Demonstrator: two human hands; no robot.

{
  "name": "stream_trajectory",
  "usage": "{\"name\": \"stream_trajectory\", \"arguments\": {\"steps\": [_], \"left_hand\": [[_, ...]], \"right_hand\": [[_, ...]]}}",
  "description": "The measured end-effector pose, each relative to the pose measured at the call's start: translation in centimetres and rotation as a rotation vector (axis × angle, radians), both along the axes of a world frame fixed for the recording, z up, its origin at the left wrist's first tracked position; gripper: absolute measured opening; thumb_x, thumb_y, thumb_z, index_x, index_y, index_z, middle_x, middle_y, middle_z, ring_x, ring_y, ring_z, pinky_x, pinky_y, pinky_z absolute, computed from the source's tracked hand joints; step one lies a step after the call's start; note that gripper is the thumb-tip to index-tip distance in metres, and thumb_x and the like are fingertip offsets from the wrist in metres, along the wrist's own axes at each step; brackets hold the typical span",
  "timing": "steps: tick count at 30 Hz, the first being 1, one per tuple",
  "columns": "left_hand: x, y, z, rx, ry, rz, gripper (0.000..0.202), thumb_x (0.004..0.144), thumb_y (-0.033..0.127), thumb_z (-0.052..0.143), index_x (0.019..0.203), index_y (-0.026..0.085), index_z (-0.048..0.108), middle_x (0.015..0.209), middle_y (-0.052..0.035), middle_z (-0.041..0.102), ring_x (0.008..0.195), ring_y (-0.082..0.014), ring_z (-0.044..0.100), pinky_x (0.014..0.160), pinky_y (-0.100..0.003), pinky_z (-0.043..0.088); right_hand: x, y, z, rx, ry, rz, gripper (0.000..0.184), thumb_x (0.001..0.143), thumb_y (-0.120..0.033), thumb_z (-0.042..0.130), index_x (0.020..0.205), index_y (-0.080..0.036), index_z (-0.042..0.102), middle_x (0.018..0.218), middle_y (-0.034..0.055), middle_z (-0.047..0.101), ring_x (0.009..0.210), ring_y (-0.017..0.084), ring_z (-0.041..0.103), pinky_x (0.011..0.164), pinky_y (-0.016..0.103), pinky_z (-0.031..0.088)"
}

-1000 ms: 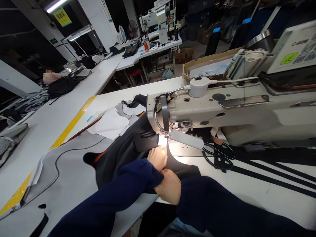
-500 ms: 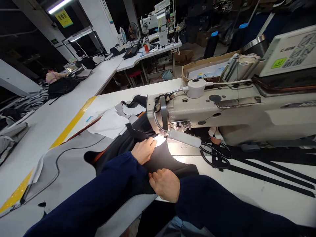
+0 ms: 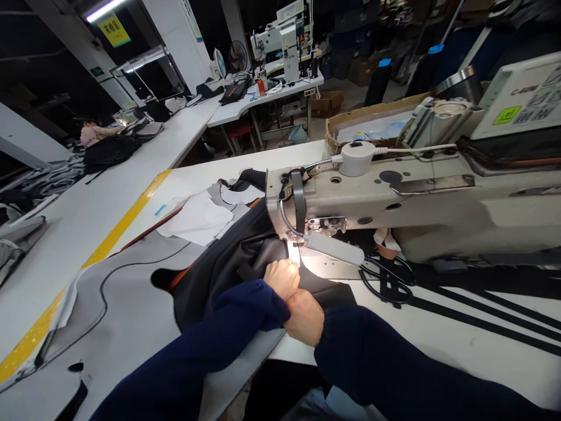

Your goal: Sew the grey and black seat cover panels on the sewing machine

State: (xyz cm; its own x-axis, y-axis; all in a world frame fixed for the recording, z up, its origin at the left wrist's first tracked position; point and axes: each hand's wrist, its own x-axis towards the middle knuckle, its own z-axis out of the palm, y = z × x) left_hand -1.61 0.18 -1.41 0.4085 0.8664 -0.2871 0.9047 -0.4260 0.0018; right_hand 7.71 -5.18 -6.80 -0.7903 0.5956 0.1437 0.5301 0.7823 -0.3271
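Note:
My left hand is closed on the black fabric, just in front of the needle area of the sewing machine. Right against it, my right hand is also closed, on the near edge of the same fabric; its fingertips are hidden behind the left hand. A lamp on the machine head lights a pale strip beside the left knuckles. The black fabric bunches in folds left of the needle and joins a large grey panel spread over the table.
Black-handled scissors and long black straps lie right of my hands. Behind the machine stands a cardboard box. A control panel rises at the right. Yellow tape crosses the white table. A person sits far left.
My left hand has moved right and toward me, up against my right hand. The black fabric left of the needle has bunched into folds, and a pale strip now shows there.

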Motion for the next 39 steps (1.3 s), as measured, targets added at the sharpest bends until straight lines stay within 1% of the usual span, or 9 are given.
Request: {"name": "stream_trajectory", "arguments": {"steps": [3, 5, 8, 10, 14, 18, 24, 31, 39], "left_hand": [[-0.5, 0.2, 0.9, 0.027, 0.002, 0.002, 0.028, 0.092, 0.025, 0.036, 0.104, 0.020, 0.061, 0.108, -0.0068, 0.062, 0.085, -0.0253, 0.065, 0.071, -0.037, 0.052], [-1.3, 0.2, 2.0, 0.064, 0.067, -0.029, 0.025, 0.091, 0.025, 0.040, 0.109, 0.022, 0.058, 0.112, -0.0074, 0.059, 0.079, -0.0249, 0.066, 0.065, -0.036, 0.051], [-2.6, -0.2, 3.4, 0.096, 0.149, -0.042, 0.024, 0.090, 0.022, 0.041, 0.109, 0.020, 0.055, 0.111, -0.0090, 0.057, 0.074, -0.0241, 0.065, 0.060, -0.035, 0.051], [-2.9, -0.6, 3.5, 0.052, 0.119, -0.053, 0.023, 0.090, 0.021, 0.039, 0.107, 0.019, 0.055, 0.106, -0.0079, 0.059, 0.077, -0.0238, 0.065, 0.064, -0.035, 0.052], [-1.8, -1.6, 1.8, -0.077, 0.045, -0.082, 0.023, 0.087, 0.017, 0.038, 0.096, 0.015, 0.060, 0.096, -0.0078, 0.064, 0.084, -0.0228, 0.065, 0.074, -0.034, 0.052], [-0.3, -2.0, 0.7, -0.082, 0.046, -0.050, 0.026, 0.086, 0.016, 0.037, 0.090, 0.013, 0.062, 0.093, -0.0100, 0.066, 0.084, -0.0243, 0.065, 0.073, -0.035, 0.053], [0.4, -1.5, 0.9, -0.077, 0.049, -0.019, 0.027, 0.086, 0.014, 0.038, 0.093, 0.011, 0.064, 0.096, -0.0126, 0.066, 0.085, -0.0267, 0.066, 0.073, -0.037, 0.054], [0.5, -0.4, 0.5, -0.063, 0.018, 0.021, 0.026, 0.085, 0.015, 0.041, 0.097, 0.011, 0.064, 0.101, -0.0137, 0.065, 0.090, -0.0272, 0.065, 0.076, -0.038, 0.054], [1.4, 0.4, 0.6, -0.056, 0.024, 0.034, 0.026, 0.080, 0.010, 0.046, 0.100, 0.009, 0.062, 0.103, -0.0164, 0.063, 0.087, -0.0274, 0.066, 0.073, -0.037, 0.052]], "right_hand": [[1.4, 0.9, 1.2, -0.096, -0.025, 0.042, 0.015, 0.068, -0.017, 0.061, 0.082, -0.015, 0.067, 0.082, 0.0066, 0.067, 0.078, 0.022, 0.060, 0.061, 0.034, 0.038], [2.6, 0.9, 2.0, -0.187, 0.001, 0.188, 0.026, 0.070, -0.029, 0.066, 0.094, -0.020, 0.068, 0.093, 0.0045, 0.067, 0.085, 0.022, 0.058, 0.066, 0.035, 0.039], [4.0, 0.2, 2.1, -0.249, 0.085, 0.506, 0.039, 0.073, -0.034, 0.067, 0.112, -0.030, 0.065, 0.123, -0.0009, 0.060, 0.112, 0.023, 0.050, 0.090, 0.042, 0.036], [4.4, -0.5, 1.4, -0.234, 0.118, 0.593, 0.050, 0.074, -0.027, 0.064, 0.124, -0.030, 0.058, 0.142, -0.0022, 0.047, 0.130, 0.026, 0.035, 0.106, 0.048, 0.022], [4.2, -1.5, -0.2, -0.151, 0.184, 0.559, 0.049, 0.085, -0.029, 0.055, 0.134, -0.029, 0.050, 0.141, -0.0005, 0.047, 0.135, 0.026, 0.026, 0.113, 0.051, 0.005], [4.0, -1.7, -0.3, -0.127, 0.220, 0.492, 0.047, 0.087, -0.034, 0.056, 0.134, -0.034, 0.049, 0.129, -0.0020, 0.058, 0.126, 0.023, 0.035, 0.112, 0.049, 0.010], [3.8, -1.0, -0.4, -0.067, 0.205, 0.427, 0.047, 0.083, -0.034, 0.061, 0.129, -0.038, 0.053, 0.119, -0.0028, 0.063, 0.112, 0.023, 0.045, 0.108, 0.048, 0.020], [2.9, 1.1, -1.1, 0.058, 0.127, 0.423, 0.029, 0.073, -0.033, 0.066, 0.101, -0.025, 0.068, 0.094, 0.0028, 0.068, 0.104, 0.025, 0.052, 0.102, 0.047, 0.030], [0.9, 2.1, -1.4, 0.055, 0.236, 0.244, 0.023, 0.086, -0.034, 0.058, 0.096, -0.015, 0.067, 0.101, 0.0103, 0.065, 0.104, 0.026, 0.056, 0.100, 0.047, 0.039]]}}
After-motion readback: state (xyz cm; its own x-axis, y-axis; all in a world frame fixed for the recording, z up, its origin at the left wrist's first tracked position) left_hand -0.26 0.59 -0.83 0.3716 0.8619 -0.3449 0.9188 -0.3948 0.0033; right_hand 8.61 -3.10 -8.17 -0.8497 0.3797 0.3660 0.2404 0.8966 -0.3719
